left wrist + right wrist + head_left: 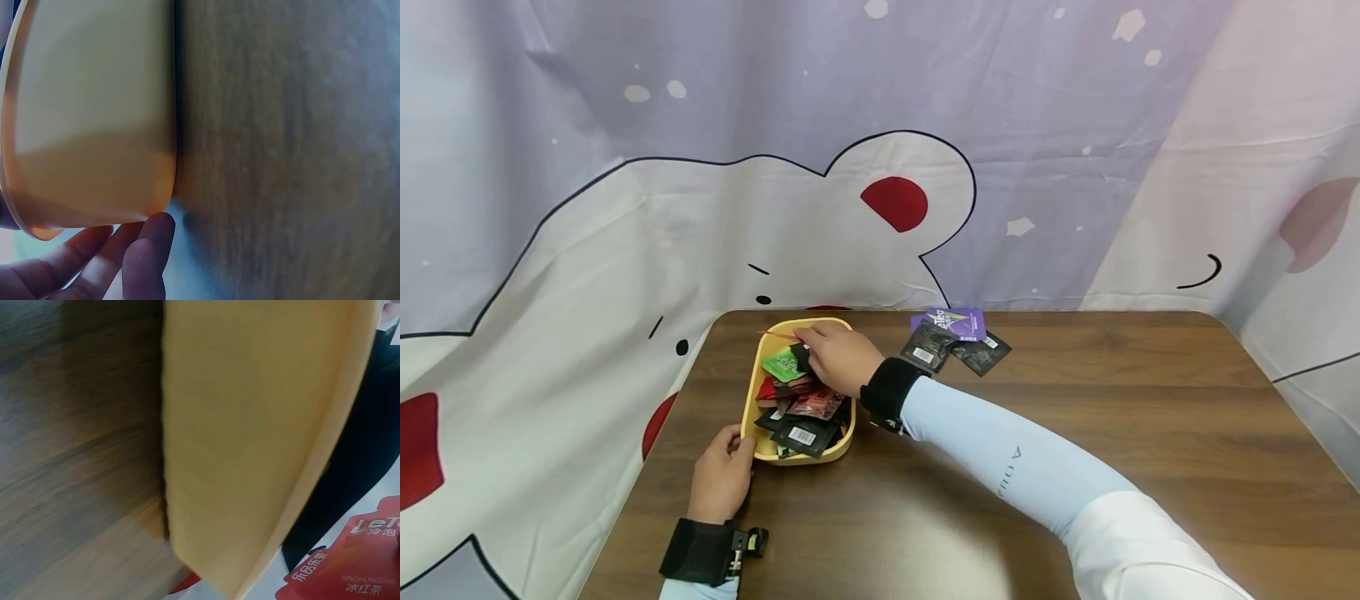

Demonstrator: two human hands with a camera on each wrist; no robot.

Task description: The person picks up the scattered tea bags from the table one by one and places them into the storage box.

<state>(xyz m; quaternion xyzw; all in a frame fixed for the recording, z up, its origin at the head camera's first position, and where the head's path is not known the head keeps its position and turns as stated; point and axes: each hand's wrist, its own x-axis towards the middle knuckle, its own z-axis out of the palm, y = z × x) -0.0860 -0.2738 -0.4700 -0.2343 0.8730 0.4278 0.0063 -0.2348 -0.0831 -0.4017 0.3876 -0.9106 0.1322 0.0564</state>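
My right hand [838, 358] reaches over the far right side of a yellow plastic basket [763, 350]. It pinches a red tea sachet [356, 556], seen edge-on and thin in the head view; its fingertips are mostly hidden there. My left hand [721, 475] holds the basket's near left corner, and its fingers [140, 256] press the outer wall in the left wrist view. Inside the basket lie a green sachet [783, 364], a reddish sachet [818, 404], a black sachet [805, 435] with a white label, and several others, overlapping.
Right of the basket, a purple sachet [966, 323] and two black sachets [928, 345] lie together near the back edge of the wooden table [1000, 517]. A patterned curtain [1037, 150] hangs behind the table.
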